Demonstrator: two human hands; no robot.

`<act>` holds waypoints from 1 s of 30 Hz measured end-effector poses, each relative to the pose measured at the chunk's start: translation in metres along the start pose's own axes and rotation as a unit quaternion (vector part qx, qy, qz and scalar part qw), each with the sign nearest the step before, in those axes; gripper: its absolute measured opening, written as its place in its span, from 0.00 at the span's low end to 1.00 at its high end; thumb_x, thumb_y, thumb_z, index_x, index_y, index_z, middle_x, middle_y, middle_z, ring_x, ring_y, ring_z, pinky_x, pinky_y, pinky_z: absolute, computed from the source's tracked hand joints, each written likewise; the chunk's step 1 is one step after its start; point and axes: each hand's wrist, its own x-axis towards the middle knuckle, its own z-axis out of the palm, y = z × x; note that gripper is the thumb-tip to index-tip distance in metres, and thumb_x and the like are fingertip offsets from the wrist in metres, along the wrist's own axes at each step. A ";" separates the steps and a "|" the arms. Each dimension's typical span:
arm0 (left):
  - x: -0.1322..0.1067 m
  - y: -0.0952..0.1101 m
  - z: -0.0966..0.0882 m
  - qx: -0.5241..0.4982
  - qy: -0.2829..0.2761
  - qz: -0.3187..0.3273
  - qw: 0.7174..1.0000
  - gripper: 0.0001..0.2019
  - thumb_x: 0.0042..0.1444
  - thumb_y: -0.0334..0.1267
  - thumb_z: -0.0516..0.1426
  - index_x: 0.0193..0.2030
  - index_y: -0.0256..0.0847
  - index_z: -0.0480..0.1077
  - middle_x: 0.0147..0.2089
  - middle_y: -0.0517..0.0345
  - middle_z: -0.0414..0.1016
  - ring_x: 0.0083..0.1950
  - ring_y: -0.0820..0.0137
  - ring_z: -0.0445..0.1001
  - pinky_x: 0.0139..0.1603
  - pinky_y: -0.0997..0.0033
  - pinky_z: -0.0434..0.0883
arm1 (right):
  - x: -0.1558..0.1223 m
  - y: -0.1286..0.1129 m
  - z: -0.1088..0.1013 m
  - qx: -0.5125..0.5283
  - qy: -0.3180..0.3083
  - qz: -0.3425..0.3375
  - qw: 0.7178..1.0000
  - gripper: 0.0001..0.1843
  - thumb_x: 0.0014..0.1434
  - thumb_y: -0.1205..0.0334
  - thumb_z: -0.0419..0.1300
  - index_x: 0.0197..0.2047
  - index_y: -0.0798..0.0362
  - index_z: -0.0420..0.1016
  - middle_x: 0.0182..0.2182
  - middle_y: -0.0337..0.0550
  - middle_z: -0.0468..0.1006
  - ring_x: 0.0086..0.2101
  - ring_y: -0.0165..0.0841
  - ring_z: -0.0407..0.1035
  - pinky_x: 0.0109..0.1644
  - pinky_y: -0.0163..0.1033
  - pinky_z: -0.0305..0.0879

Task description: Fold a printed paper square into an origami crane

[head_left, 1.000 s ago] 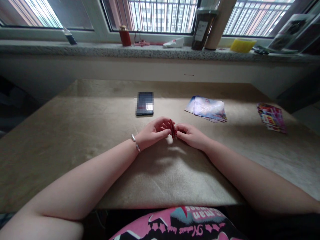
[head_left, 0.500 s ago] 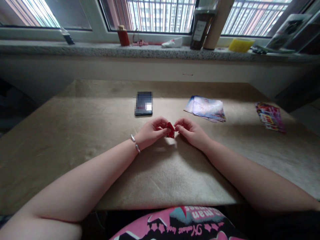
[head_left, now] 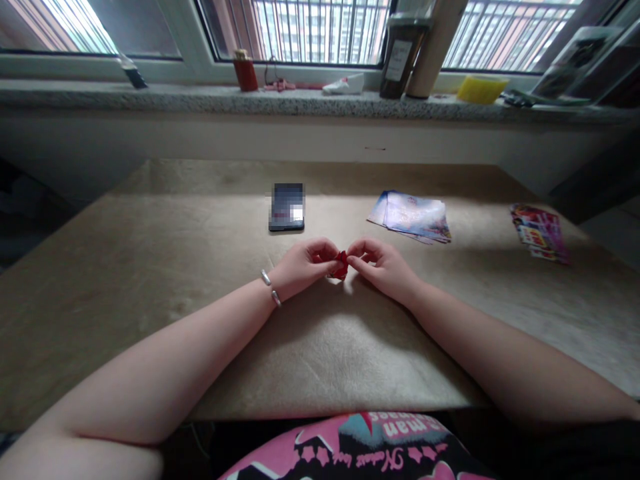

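Between my two hands is a small folded piece of red paper [head_left: 341,268], partly covered by my fingers. My left hand [head_left: 311,260] pinches it between thumb and fingers, just above the table. From the other side, the thumb and fingertips of my right hand [head_left: 377,261] close on its right edge. A silver open bangle [head_left: 271,287] circles my left wrist. How the paper is folded is too small to make out.
A phone [head_left: 287,207] with a blurred screen lies beyond my left hand on the beige table [head_left: 150,267]. Pale printed sheets [head_left: 417,215] lie beyond my right hand, and colourful printed packets [head_left: 540,233] sit farther right. Jars and a yellow sponge-like block [head_left: 481,89] line the windowsill.
My right fingertips have come in from beside the red paper to grip its edge. The paper has shifted slightly lower and looks more crumpled or folded.
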 end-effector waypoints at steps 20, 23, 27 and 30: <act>0.001 -0.003 0.000 0.018 -0.004 0.018 1.000 0.13 0.46 0.38 0.65 0.32 0.34 0.67 0.29 0.58 0.74 0.31 0.73 0.75 0.34 0.72 0.72 | 0.001 0.002 0.002 0.041 -0.007 0.027 0.999 0.10 0.53 0.55 0.60 0.33 0.53 0.69 0.27 0.37 0.73 0.26 0.26 0.66 0.29 0.34 0.63; 0.000 -0.002 0.001 0.029 0.000 0.013 1.000 0.12 0.46 0.38 0.65 0.32 0.34 0.67 0.29 0.59 0.74 0.31 0.73 0.75 0.34 0.72 0.72 | 0.000 0.001 0.001 0.010 -0.002 0.010 1.000 0.09 0.53 0.56 0.61 0.32 0.53 0.69 0.26 0.37 0.73 0.27 0.27 0.66 0.30 0.34 0.63; 0.000 -0.001 0.001 0.029 -0.019 0.009 0.999 0.12 0.47 0.38 0.64 0.33 0.35 0.67 0.28 0.59 0.75 0.30 0.74 0.75 0.33 0.73 0.71 | -0.001 0.002 0.001 0.004 -0.011 0.003 1.000 0.10 0.54 0.54 0.60 0.32 0.53 0.69 0.26 0.38 0.73 0.28 0.28 0.67 0.31 0.35 0.63; 0.001 -0.001 0.000 0.025 -0.016 0.012 0.999 0.11 0.46 0.37 0.65 0.33 0.34 0.68 0.29 0.59 0.75 0.30 0.74 0.75 0.33 0.73 0.72 | -0.001 0.002 0.001 0.033 -0.015 0.010 0.999 0.12 0.56 0.52 0.59 0.33 0.53 0.69 0.27 0.38 0.74 0.28 0.28 0.67 0.32 0.35 0.63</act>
